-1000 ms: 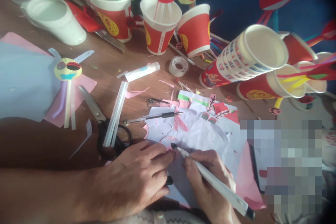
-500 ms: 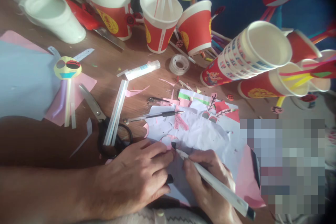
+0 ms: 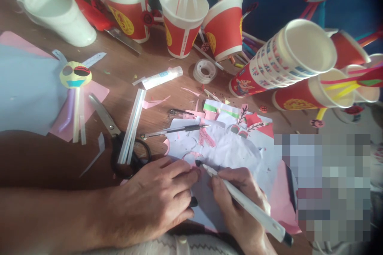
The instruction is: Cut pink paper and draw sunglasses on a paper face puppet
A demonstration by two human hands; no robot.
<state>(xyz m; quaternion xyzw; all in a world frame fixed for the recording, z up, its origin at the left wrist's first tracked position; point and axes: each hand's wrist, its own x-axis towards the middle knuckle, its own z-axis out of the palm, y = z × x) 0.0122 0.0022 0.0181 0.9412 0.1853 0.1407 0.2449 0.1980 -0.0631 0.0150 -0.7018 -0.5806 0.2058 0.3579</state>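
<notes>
1. Marker (image 3: 249, 204), white with a black end, sits in the right hand (image 3: 237, 223); thumb and fingers close round its barrel in a writing grip, the tip pointing far and left.
2. From my remote seat I see that tip at a black patch on a pink paper piece (image 3: 193, 166), which lies between the 2 hands on white paper (image 3: 251, 151); I cannot tell whether it touches.
3. Left hand (image 3: 163, 199) lies palm down, fingers bent and close together, fingertips at the pink paper piece. A small black thing (image 3: 194, 201) shows beside these fingers; I cannot tell what it is.
4. Scissors (image 3: 113, 130) lie just to the far left of that hand, with striped strips (image 3: 131, 127) across their black handles.
5. Farther out, I see a pen (image 3: 179, 129) over the paper's left edge, then a glue stick (image 3: 163, 77) and a tape roll (image 3: 197, 72).
6. Along the far side I count 3 red-and-white cups (image 3: 179, 28); a tilted cup stack (image 3: 275, 59) is to their right.
7. Left of the scissors lies a yellow paper face (image 3: 75, 75) with straws below.
</notes>
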